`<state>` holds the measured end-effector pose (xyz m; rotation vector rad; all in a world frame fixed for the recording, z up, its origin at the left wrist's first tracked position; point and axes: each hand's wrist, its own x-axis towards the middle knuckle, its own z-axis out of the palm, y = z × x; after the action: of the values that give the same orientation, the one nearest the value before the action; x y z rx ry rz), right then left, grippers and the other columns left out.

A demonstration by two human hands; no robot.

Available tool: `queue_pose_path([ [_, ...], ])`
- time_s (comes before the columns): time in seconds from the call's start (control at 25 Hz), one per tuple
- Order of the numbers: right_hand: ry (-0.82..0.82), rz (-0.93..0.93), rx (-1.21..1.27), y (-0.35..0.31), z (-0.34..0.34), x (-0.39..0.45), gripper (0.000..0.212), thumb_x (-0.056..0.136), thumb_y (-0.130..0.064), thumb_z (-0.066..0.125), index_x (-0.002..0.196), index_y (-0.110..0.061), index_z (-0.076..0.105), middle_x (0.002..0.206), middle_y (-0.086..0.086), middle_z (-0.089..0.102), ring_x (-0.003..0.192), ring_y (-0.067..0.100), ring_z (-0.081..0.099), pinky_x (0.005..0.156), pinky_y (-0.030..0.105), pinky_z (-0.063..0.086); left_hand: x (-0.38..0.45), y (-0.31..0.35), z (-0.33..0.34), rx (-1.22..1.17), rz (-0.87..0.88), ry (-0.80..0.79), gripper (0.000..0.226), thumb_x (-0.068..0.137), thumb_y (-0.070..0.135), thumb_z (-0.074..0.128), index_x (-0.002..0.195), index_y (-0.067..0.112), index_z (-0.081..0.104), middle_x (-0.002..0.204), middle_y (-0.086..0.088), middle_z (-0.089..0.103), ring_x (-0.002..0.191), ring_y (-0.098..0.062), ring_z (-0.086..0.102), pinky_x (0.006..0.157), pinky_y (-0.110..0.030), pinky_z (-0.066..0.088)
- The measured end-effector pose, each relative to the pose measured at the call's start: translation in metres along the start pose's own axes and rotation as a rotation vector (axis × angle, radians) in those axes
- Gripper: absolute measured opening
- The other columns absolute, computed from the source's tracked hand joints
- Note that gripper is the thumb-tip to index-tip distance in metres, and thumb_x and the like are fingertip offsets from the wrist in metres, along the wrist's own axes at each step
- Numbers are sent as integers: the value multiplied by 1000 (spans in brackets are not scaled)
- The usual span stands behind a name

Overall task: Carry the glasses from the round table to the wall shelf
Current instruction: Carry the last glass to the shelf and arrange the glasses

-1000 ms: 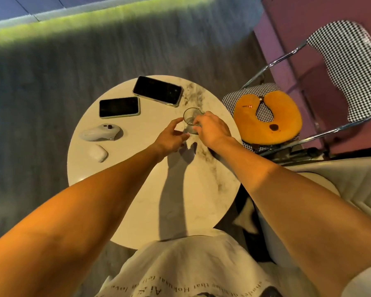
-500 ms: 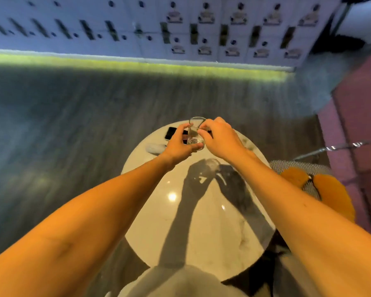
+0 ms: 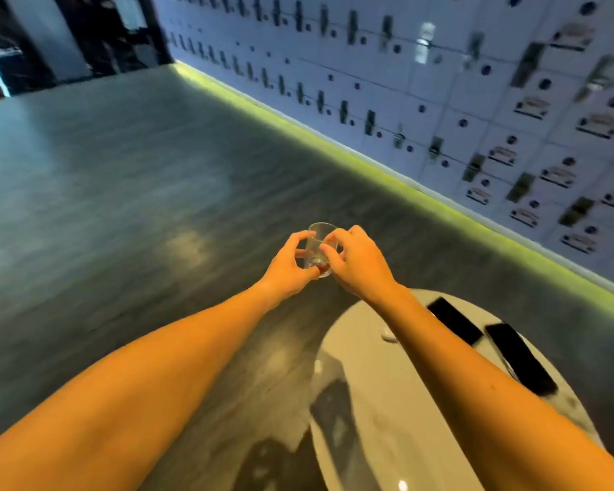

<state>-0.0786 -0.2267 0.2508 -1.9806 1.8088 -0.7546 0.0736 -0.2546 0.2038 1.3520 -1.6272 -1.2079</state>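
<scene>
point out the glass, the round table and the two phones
glass (image 3: pixel 320 239): head view, clear upper wall just below the rim, between the two hands.
round table (image 3: pixel 397 412): head view, bare pale top.
near phone (image 3: pixel 520 357): head view, middle of dark screen.
far phone (image 3: pixel 454 320): head view, middle of dark screen.

Clear glass (image 3: pixel 320 248) upright, held above floor.

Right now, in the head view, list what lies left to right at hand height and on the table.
left hand → glass → right hand → first dark phone → second dark phone, both phones flat on the round table.
</scene>
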Motion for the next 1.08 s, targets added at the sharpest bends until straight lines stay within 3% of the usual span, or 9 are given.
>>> queue_pose_path([
  [0.12, -58, -152, 9, -94, 51, 29, 25, 94, -39, 56, 108, -19, 64, 103, 6, 53, 77, 25, 62, 77, 43, 55, -16, -28, -112, 8, 15, 125, 62, 82, 16, 75, 132, 36, 44, 119, 4, 61, 108, -19, 62, 74, -25, 57],
  [0.28, -103, -330, 24, -230, 122, 63, 23, 92, -35, 61, 108, -18, 66, 100, 9, 54, 82, 28, 60, 73, 37, 49, -45, -61, -267, -8, 18, 266, 64, 76, 21, 80, 129, 38, 48, 116, 4, 62, 104, -20, 64, 81, -41, 60],
  [0.44, -115, -512, 81, -380, 194, 86, 20, 91, -34, 63, 103, -18, 67, 93, 8, 52, 81, 30, 58, 70, 37, 48, -95, -77, -426, -8, 17, 483, 66, 62, 31, 85, 111, 57, 50, 106, 4, 63, 103, -22, 64, 77, -49, 60],
  [0.68, -206, -767, 179, -574, 288, 110, 14, 92, -31, 61, 100, -21, 67, 97, 9, 56, 78, 31, 62, 72, 38, 52, -171, -99, -615, 39, 16, 771, 66, 70, 17, 85, 124, 37, 51, 112, -10, 63, 104, -26, 66, 72, -50, 62],
  [0.88, -304, -1014, 240, -732, 378, 139, 17, 93, -32, 60, 103, -21, 68, 104, 8, 59, 84, 27, 64, 76, 39, 54, -225, -133, -767, 55, -47, 1029, 63, 73, 25, 85, 124, 39, 50, 109, -12, 64, 75, -34, 73, 70, -43, 62],
  [1.0, -361, -1153, 288, -822, 422, 150, 20, 95, -32, 60, 107, -19, 68, 106, 4, 58, 85, 23, 63, 71, 28, 52, -258, -145, -846, 72, -89, 1179, 61, 69, 30, 86, 118, 46, 52, 114, -17, 63, 78, -37, 72, 71, -44, 61],
  [1.08, -415, -1253, 318, -884, 452, 150, 20, 94, -33, 61, 105, -19, 69, 105, 6, 59, 84, 25, 63, 74, 34, 55, -286, -146, -893, 91, -101, 1294, 63, 71, 25, 86, 123, 39, 52, 118, -19, 61, 89, -35, 71, 71, -44, 62],
])
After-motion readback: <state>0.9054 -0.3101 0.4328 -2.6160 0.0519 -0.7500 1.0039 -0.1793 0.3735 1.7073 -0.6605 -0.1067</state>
